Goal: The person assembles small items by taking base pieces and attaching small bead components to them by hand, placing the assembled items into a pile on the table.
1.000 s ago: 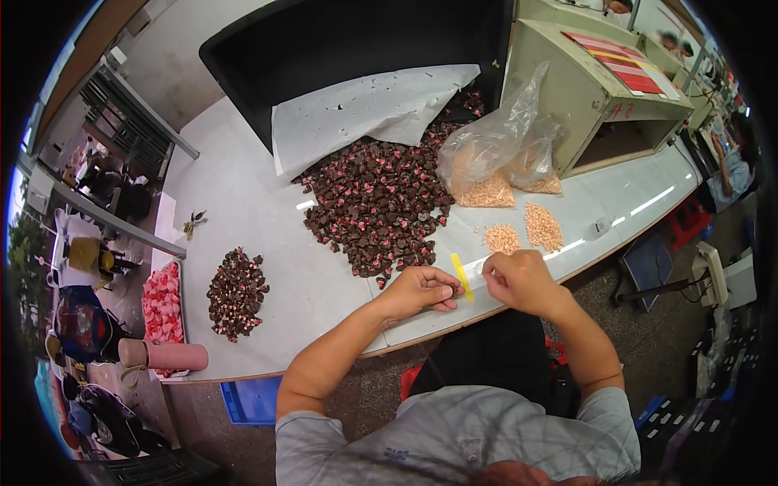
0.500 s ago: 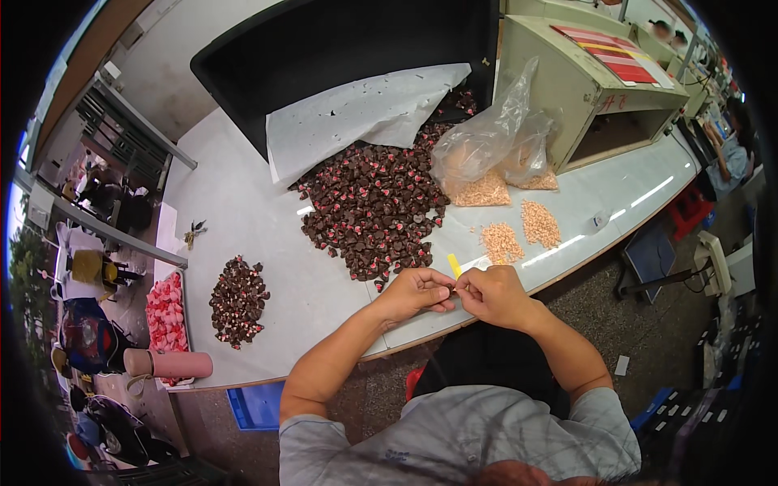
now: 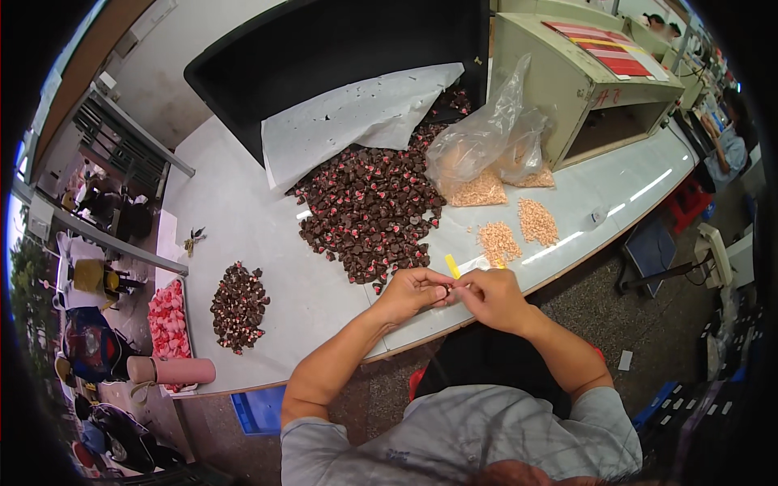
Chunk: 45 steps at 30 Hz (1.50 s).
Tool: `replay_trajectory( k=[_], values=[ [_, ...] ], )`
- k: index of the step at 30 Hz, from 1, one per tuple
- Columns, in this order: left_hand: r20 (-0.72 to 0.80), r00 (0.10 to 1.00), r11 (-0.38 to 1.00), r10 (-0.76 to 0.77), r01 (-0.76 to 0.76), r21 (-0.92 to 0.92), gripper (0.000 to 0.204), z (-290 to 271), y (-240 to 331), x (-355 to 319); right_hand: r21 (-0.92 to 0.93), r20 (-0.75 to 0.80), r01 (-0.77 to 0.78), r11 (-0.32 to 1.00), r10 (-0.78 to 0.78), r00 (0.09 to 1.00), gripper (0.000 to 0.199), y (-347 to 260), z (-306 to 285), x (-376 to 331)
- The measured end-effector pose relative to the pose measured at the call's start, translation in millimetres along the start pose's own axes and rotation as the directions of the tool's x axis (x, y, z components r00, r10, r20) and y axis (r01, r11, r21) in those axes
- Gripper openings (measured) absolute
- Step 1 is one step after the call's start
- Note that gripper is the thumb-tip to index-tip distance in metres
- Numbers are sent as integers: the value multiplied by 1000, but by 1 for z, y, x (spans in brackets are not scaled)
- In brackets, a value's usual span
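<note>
My left hand (image 3: pixel 415 293) and my right hand (image 3: pixel 494 301) meet over the near edge of the table, fingertips nearly touching. Pinched in the left fingers is a small dark piece (image 3: pixel 448 290), mostly covered. The right thumb and forefinger are closed at the same spot; what they grip is hidden. Just beyond the fingertips stands a yellow strip (image 3: pixel 452 265). Past it lies a small heap of beige bits (image 3: pixel 499 243), with a second beige heap (image 3: pixel 537 222) beside it. A large pile of small dark brown pieces with pink-red parts (image 3: pixel 365 211) spreads beyond my left hand.
A black bin (image 3: pixel 243 89) lies tipped at the back, a white sheet (image 3: pixel 348 113) at its mouth. Clear bags of beige bits (image 3: pixel 478 190) lean near a metal box (image 3: pixel 583 105). Leftward are a smaller dark pile (image 3: pixel 239 308), a tray of pink pieces (image 3: pixel 168 320) and a pink bottle (image 3: pixel 172 370).
Both hands stay together at the same place, with slight shifts of the fingers. The whole view has tilted a little.
</note>
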State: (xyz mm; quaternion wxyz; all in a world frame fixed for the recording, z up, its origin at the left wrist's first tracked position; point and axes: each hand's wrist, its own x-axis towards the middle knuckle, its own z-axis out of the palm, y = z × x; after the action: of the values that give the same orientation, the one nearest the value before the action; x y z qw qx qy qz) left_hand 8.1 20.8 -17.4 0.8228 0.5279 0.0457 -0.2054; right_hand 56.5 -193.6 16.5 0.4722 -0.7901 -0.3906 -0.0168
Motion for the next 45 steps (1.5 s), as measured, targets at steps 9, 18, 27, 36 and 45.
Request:
replay_trajectory(
  k=[9, 18, 27, 36, 45],
  values=[
    [36, 997, 996, -66, 63, 62, 25, 4, 10, -2, -83, -392, -337, 938, 280, 876, 7, 54, -98, -21],
    [19, 998, 995, -59, 57, 88, 28, 2, 9, -1, -584, -214, -344, 735, 269, 939, 8, 74, -112, -27],
    [18, 998, 992, -68, 65, 111, 27, 2, 9, -3, -602, -261, -458, 654, 381, 887, 7, 71, -105, -24],
    [73, 990, 993, -119, 117, 22, 27, 2, 8, -2, -112, -227, -101, 989, 74, 971, 11, 20, -79, -8],
    [109, 979, 982, -170, 160, 99, 21, 0, 12, -4, 83, 64, 48, 995, -54, 996, 14, -6, -15, 2]
  ],
)
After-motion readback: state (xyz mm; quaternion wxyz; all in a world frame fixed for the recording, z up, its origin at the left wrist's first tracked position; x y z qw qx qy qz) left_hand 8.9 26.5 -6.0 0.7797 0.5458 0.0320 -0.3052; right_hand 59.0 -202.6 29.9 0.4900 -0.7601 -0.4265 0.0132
